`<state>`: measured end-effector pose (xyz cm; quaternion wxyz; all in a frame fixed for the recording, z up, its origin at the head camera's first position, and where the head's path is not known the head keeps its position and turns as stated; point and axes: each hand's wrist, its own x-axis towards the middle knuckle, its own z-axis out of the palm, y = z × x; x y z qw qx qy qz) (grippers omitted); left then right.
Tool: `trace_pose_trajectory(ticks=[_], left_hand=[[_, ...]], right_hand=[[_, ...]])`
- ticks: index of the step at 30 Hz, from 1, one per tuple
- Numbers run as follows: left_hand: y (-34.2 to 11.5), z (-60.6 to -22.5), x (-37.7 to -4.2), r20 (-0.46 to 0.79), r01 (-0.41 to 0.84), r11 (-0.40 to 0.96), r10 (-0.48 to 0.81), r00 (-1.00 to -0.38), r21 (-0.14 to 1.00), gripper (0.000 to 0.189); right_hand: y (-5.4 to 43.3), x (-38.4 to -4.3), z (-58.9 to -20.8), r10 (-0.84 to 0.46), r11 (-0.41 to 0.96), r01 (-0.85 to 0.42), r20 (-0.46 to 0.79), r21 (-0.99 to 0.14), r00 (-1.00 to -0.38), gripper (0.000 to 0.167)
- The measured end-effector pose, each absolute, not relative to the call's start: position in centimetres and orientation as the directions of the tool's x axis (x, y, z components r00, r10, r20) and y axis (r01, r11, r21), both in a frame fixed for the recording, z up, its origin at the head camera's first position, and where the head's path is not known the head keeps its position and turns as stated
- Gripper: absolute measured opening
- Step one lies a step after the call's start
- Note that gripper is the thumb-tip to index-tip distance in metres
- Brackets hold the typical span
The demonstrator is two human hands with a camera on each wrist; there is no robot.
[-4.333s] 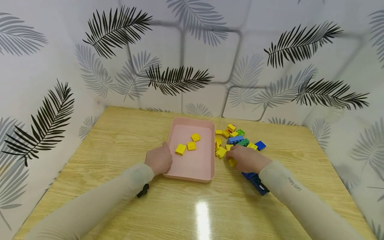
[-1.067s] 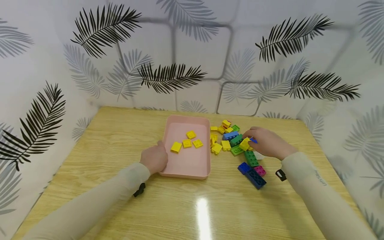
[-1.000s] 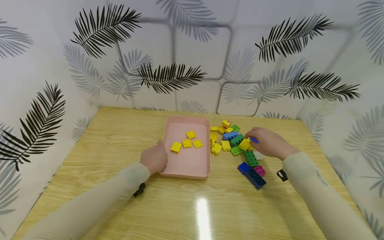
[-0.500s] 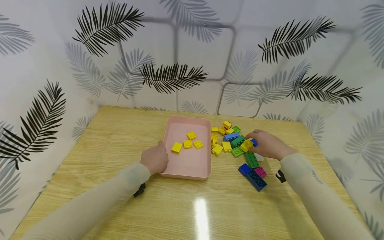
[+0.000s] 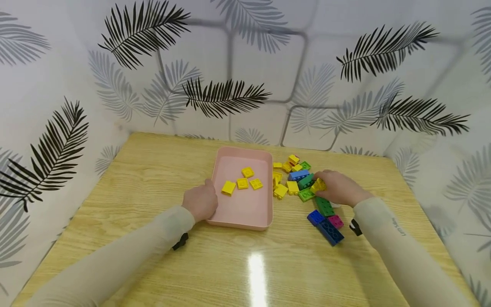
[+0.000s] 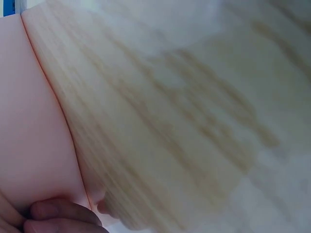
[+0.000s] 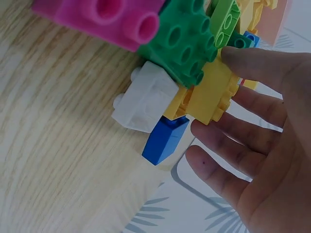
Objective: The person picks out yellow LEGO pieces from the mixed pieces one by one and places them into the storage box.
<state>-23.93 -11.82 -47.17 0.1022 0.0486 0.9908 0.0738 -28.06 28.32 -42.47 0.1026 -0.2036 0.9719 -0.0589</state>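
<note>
My left hand [image 5: 200, 200] grips the left wall of a pink tray [image 5: 243, 213]; in the left wrist view its curled fingertips [image 6: 60, 213] lie against the tray wall [image 6: 36, 111]. Several yellow building bricks lie inside the tray, among them a tall one [image 5: 228, 188]. At the right side of the brick pile, my right hand [image 5: 339, 187] pinches a yellow brick [image 7: 209, 90] between thumb and fingers. Close around that brick in the right wrist view are a white brick [image 7: 146, 99], a blue brick [image 7: 166, 141] and a green brick [image 7: 182, 43].
Several more yellow bricks [image 5: 281, 191] lie along the tray's right side. Behind them is a light blue brick [image 5: 298, 175]. Nearer on the wooden table [image 5: 215, 268] are a dark blue brick [image 5: 330, 231] and a magenta brick [image 5: 336, 221]. A leaf-patterned wall covering [image 5: 253, 123] stands behind.
Since the oldest frame, one more yellow brick lies in the tray, and my right hand has moved right across the pile. The blue brick at its fingertips is now hidden in the head view.
</note>
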Motion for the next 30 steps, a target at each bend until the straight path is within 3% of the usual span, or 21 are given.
trace_pose_trajectory(ticks=[15, 30], left_hand=[[-11.7, -47.0, -23.9, -0.196, 0.083, 0.985, 0.112, -0.974, 0.148, 0.055], [-11.6, -47.1, -24.0, -0.212, 0.075, 0.989, 0.101, -0.972, 0.13, 0.056]], right_hand=[[27.0, -27.4, -39.3, -0.473, 0.87, -0.454, -0.071, -0.192, -0.878, 0.045], [19.8, -27.2, -37.9, -0.579, 0.808, -0.571, -0.017, -0.144, -0.815, 0.046]])
